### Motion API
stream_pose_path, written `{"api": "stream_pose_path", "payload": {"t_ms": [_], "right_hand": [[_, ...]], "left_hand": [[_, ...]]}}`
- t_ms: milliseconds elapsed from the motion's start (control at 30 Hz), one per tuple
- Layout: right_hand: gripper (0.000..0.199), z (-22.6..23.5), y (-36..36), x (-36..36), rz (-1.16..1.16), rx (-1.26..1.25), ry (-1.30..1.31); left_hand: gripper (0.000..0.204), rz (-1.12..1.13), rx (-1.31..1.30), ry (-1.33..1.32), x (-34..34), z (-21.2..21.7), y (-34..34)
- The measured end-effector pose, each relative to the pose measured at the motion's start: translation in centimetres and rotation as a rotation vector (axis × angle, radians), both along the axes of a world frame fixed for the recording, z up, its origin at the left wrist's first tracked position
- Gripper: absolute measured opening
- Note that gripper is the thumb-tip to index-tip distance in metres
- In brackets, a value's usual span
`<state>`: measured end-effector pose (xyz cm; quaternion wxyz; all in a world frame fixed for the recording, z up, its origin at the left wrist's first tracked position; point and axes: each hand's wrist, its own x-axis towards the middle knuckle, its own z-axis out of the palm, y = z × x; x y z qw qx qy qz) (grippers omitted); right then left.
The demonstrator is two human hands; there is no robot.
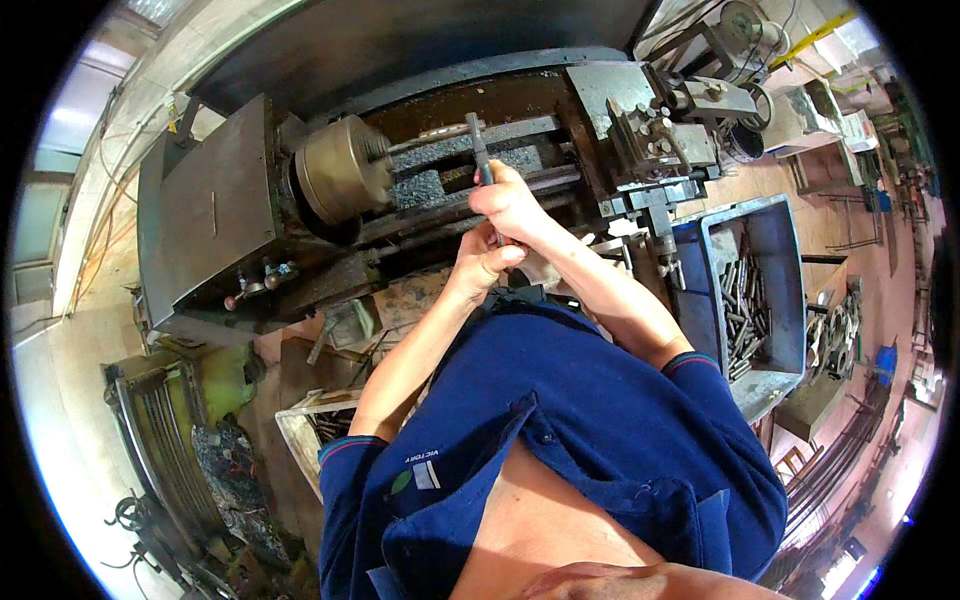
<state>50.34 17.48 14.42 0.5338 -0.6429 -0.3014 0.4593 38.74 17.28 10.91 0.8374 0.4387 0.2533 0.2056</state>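
Note:
In front of my chest, over the near side of a metal lathe, I hold a slim grey metal rod [479, 150] tilted up and away from me. My right hand [512, 207] is closed round its middle, the upper end sticking out past the fingers. Just below and to the left, my left hand [484, 264] is closed at the rod's lower end, thumb laid across it. The two hands nearly touch, and the fingers hide much of the lower part. The lathe's round chuck [345, 172] is to the left of my hands, apart from the rod.
Metal chips [420, 187] lie on the lathe bed. To the right stand the tool post [650, 135] and a blue bin [787, 265] holding many metal rods [742, 305]. A headstock [215, 200] with levers is at left. A pale crate [297, 437] of dark parts sits near my left elbow.

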Motion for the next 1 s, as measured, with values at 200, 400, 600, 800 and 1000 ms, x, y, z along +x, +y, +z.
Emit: {"api": "stream_pose_path", "payload": {"t_ms": [200,400,600,800,1000], "right_hand": [[0.033,1.0,1.7,-0.9,0.161,-0.04,-0.09],[0.022,0.8,0.2,0.5,0.045,0.014,-0.01],[0.019,-2.0,-2.0,2.0,-0.171,0.055,0.167],[0.049,-1.1,-8.2,1.4,-0.275,0.308,0.256],[0.051,-0.6,-12.8,0.9,-0.476,0.407,0.356]], "left_hand": [[0.045,0.043,0.035,0.028,-1.2,-0.5,0.9],[0.057,-0.065,0.018,-0.038,0.4,-0.6,0.7],[0.067,-0.121,0.15,-0.062,1.9,-0.8,0.2],[0.081,-0.088,0.919,0.287,2.2,0.5,-1.2],[0.079,-0.171,1.223,0.356,2.8,1.1,-4.8]]}}
